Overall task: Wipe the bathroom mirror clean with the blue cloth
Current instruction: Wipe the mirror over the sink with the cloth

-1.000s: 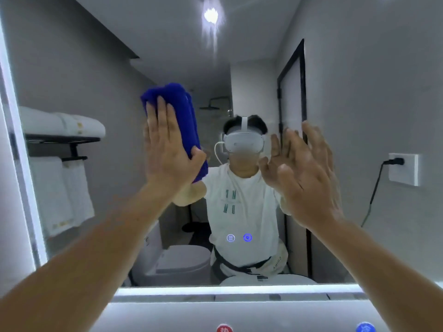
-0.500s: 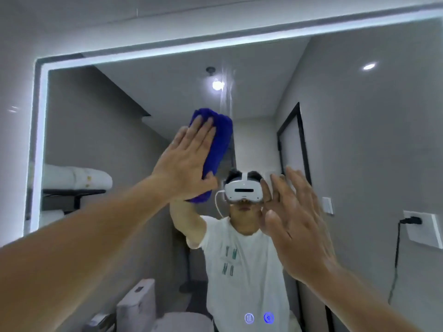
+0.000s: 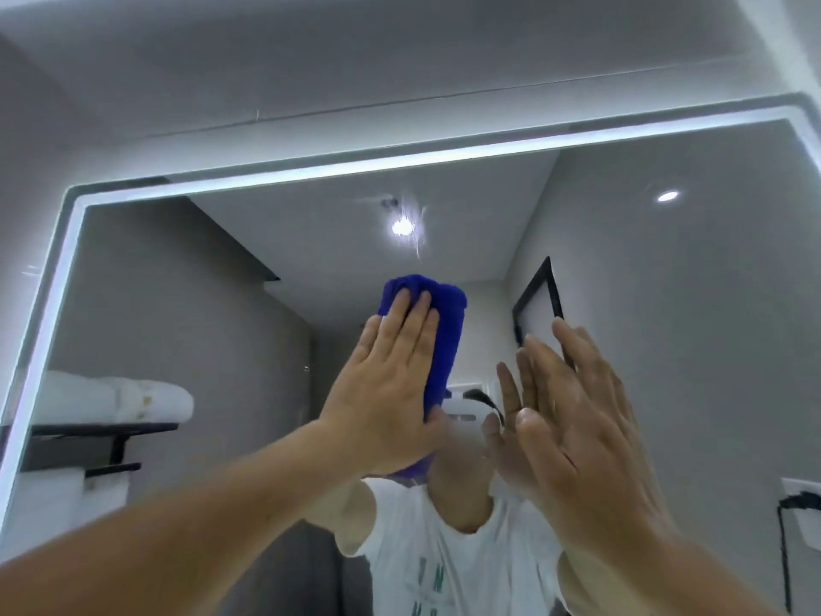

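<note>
Head view: there is one mirror [image 3: 177,304], one cloth [image 3: 444,322] and two hands. The mirror has a lit strip [image 3: 355,164] along its top and left edges. The cloth is deep blue and plush, folded into a thick upright pad. It lies against the glass near the mirror's middle, below a streaky patch. The left hand [image 3: 386,393] presses it flat, fingers straight and close together. The cloth's top pokes out above the fingertips and its lower end shows under the palm. The right hand [image 3: 577,437] is held flat at the glass just right of the cloth, fingers straight and holding nothing. Whether it touches the glass cannot be told.

The glass reflects two ceiling lights [image 3: 402,227], one shelf [image 3: 102,431] with rolled white towels [image 3: 115,402], and one outlet [image 3: 804,500] with a black plug.
</note>
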A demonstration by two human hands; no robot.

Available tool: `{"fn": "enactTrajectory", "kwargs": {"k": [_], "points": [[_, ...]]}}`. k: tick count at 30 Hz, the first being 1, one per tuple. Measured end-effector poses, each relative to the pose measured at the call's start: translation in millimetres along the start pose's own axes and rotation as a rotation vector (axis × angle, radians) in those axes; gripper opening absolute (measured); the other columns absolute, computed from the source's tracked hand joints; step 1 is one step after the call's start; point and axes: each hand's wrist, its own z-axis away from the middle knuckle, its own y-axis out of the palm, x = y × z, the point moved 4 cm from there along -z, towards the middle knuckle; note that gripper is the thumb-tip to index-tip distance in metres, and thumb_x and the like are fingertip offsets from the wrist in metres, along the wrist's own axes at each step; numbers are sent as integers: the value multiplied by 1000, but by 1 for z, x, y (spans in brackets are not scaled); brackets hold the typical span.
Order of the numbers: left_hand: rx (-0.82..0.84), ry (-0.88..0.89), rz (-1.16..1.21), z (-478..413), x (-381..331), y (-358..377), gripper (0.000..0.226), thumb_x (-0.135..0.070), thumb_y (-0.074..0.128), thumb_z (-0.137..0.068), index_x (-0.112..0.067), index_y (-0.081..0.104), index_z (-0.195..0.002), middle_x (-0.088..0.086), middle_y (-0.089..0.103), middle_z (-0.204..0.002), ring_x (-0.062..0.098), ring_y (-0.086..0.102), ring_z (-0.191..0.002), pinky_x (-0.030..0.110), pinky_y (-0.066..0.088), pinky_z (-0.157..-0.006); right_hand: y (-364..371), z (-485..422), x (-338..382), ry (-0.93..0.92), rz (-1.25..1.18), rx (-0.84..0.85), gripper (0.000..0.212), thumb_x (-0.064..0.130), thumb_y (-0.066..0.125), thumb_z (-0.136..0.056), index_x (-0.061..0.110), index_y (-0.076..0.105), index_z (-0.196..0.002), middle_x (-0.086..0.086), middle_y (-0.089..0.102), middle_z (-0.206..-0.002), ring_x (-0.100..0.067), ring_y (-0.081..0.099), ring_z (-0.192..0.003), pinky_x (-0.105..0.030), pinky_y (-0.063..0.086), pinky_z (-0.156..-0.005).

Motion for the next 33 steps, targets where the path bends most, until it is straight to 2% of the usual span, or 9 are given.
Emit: {"fn": "enactTrajectory", "kwargs": {"k": [3,8,11,14,19,22,26,30,33], "points": [[1,43,-65,-63,30,-26,97,-62,22,-79,-12,-17,-152,4,-24,-161,19,-23,-148,43,-2,-123,-2,-8,-2,-16,2,-16,76,50,22,-79,28,33,-151,26,8,-156,9,-9,-144,-7,-10,-108],[37,-257,5,-179,95,-68,104,-70,39,-84,-12,-10,-155,4,-15,-164,22,-17,-150,45,0,-122,-2,-14,-2,-50,20,-34,74,47,24,-80,24,37,-149,16,14,-161,4,-4,-147,-17,-2,-112],[-72,-335,74,-184,96,-65,100,-67,41,-84,-15,-6,-156,2,-9,-165,24,-12,-151,48,7,-122,-5,-21,-6,-65,32,-35,76,49,22,-79,25,34,-151,22,8,-157,5,-6,-146,-15,-4,-112],[-203,-296,189,-146,69,-59,92,-54,45,-80,-18,4,-155,2,5,-162,27,2,-150,51,17,-120,-9,-25,-4,-68,28,-48,75,49,22,-80,28,32,-151,28,1,-154,7,-8,-145,-12,-6,-109],[-70,-121,107,-33,-7,-19,98,-59,25,-77,-22,-35,-146,-2,-37,-156,18,-33,-144,44,-6,-122,-5,-22,3,-67,23,-25,75,50,21,-79,34,26,-152,34,-6,-152,9,-13,-144,-16,-3,-110],[-1,-45,-4,-36,1,-11,91,-59,13,-80,-21,-45,-138,-1,-47,-149,18,-38,-141,44,-8,-122,0,-29,7,-93,24,-10,76,52,18,-79,35,22,-153,36,-14,-149,9,-14,-143,-16,-8,-110],[-43,-21,-65,-119,49,-47,99,-65,23,-79,-13,-19,-152,4,-21,-162,21,-21,-148,40,-5,-121,3,-42,8,-137,17,-63,70,48,25,-84,31,30,-152,23,7,-159,4,-5,-147,-22,0,-112],[-37,-248,-28,-185,96,-69,99,-65,34,-85,-9,-8,-155,9,-10,-164,27,-13,-150,45,3,-122,8,-58,6,-172,69,-88,69,45,27,-85,26,33,-151,11,12,-161,-2,0,-149,-22,-1,-113],[-141,-376,47,-186,97,-68,97,-61,36,-82,-8,1,-155,11,-1,-164,30,-5,-151,47,10,-121,10,-79,8,-209,120,-90,69,45,27,-85,27,29,-151,5,15,-162,-6,1,-149,-19,-7,-112]]}}
